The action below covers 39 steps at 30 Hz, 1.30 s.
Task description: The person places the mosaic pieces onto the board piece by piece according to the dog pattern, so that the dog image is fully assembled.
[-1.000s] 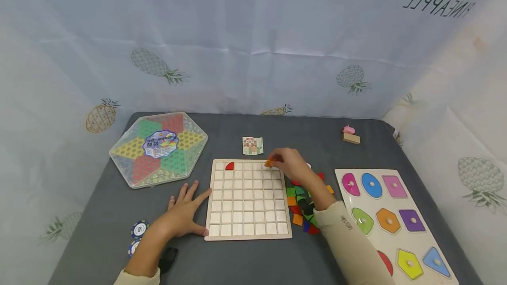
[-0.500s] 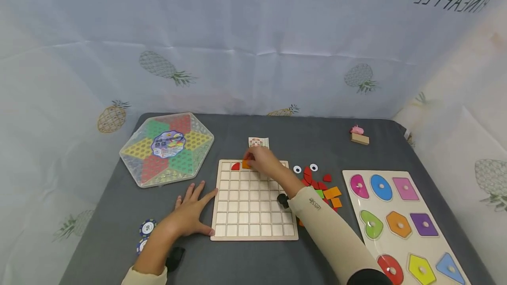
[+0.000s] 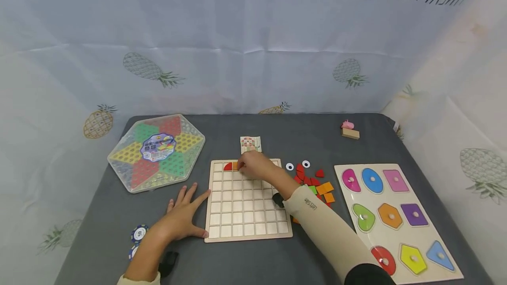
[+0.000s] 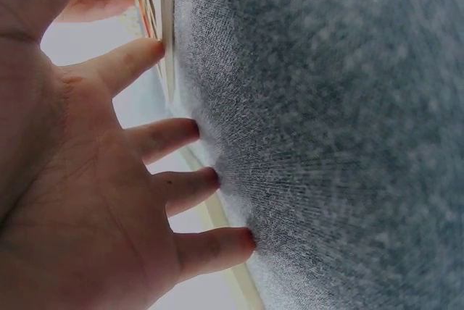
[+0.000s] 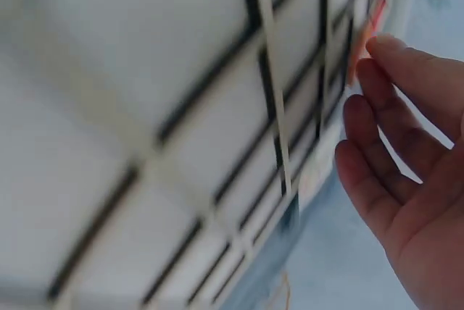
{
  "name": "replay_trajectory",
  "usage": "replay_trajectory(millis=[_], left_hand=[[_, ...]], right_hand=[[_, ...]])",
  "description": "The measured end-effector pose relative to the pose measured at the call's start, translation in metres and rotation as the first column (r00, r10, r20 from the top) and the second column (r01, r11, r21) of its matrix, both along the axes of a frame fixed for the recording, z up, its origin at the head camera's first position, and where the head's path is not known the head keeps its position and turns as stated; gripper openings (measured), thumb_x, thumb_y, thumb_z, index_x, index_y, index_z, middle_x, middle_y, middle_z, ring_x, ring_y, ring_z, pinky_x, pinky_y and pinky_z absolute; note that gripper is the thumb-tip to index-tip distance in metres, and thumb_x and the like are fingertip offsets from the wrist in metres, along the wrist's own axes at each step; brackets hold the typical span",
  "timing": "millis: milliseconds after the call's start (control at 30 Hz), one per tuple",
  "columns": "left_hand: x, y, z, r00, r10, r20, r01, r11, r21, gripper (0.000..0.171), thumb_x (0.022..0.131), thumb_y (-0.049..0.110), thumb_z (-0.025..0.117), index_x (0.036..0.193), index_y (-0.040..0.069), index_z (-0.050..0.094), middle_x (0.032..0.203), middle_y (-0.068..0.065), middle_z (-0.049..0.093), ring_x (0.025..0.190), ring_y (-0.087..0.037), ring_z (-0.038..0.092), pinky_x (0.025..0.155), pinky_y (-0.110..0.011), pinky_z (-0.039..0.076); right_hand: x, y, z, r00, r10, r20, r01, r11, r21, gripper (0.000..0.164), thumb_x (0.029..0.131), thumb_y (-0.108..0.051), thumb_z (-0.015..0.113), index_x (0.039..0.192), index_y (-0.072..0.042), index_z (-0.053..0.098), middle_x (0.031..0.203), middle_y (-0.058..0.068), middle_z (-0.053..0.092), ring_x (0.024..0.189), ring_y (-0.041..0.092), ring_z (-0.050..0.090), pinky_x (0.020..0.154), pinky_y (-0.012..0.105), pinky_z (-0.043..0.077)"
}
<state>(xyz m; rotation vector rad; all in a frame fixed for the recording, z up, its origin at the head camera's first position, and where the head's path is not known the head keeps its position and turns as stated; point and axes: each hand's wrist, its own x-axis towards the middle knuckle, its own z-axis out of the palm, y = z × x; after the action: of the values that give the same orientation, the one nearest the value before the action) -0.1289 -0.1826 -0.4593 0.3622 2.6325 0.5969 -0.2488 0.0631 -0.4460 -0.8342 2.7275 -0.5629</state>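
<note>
A wooden grid board lies on the grey table. My left hand is spread at its left side, thumb at the near corner and index finger against the edge. In the left wrist view the fingers are straight and apart. My right hand is over the board's far row, with thumb and index finger pinching an orange square tile. A red quarter-circle tile sits in the cell to its left. The right wrist view shows the orange tile at the thumb tip; its far side is hidden.
Loose red tiles and orange tiles lie right of the board, partly under my sleeve. A small picture card is behind it. A shape puzzle, a hexagonal game box and poker chips flank it.
My right hand has carried the orange tile leftward along the far row, up beside the red quarter-circle tile. The left hand keeps its place at the board's edge.
</note>
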Motion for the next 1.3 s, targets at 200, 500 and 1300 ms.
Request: replay_trajectory(millis=[200, 500, 1300], left_hand=[[-0.001, -0.001, 0.0, 1.0, -0.005, 0.002, 0.005, 1.0, 0.014, 0.109, 0.053, 0.047, 0.082, 0.144, 0.025, 0.027, 0.151, -0.017, 0.005, 0.135, -0.042, -0.004, 0.095, -0.071, 0.007], [0.001, -0.008, 0.005, 1.0, -0.001, -0.01, 0.001, 1.0, -0.001, 0.109, 0.052, 0.047, 0.082, 0.144, 0.024, 0.027, 0.15, -0.017, 0.005, 0.135, -0.043, -0.004, 0.094, -0.071, 0.007], [0.005, -0.002, 0.003, 1.0, -0.002, -0.006, 0.003, 1.0, 0.025, 0.107, 0.053, 0.047, 0.082, 0.143, 0.025, 0.029, 0.15, -0.017, 0.007, 0.135, -0.043, -0.002, 0.094, -0.071, 0.007]], right_hand=[[0.006, 0.058, 0.017, 0.983, -0.182, -0.005, 0.182, 0.983, 0.034, 0.014, 0.087, -0.013, 0.06, 0.098, -0.011, 0.069, 0.092, 0.001, 0.066, 0.079, 0.014, 0.061, 0.069, 0.03, 0.049], [0.022, 0.126, 0.018, 0.914, -0.403, -0.048, 0.404, 0.894, 0.193, 0.017, 0.081, -0.015, 0.066, 0.095, -0.006, 0.069, 0.089, 0.008, 0.066, 0.078, 0.025, 0.061, 0.073, 0.043, 0.05], [0.019, 0.09, 0.008, 0.94, -0.34, 0.039, 0.342, 0.929, -0.141, 0.011, 0.083, -0.016, 0.066, 0.09, -0.012, 0.059, 0.075, -0.002, 0.06, 0.064, 0.012, 0.056, 0.058, 0.027, 0.045]])
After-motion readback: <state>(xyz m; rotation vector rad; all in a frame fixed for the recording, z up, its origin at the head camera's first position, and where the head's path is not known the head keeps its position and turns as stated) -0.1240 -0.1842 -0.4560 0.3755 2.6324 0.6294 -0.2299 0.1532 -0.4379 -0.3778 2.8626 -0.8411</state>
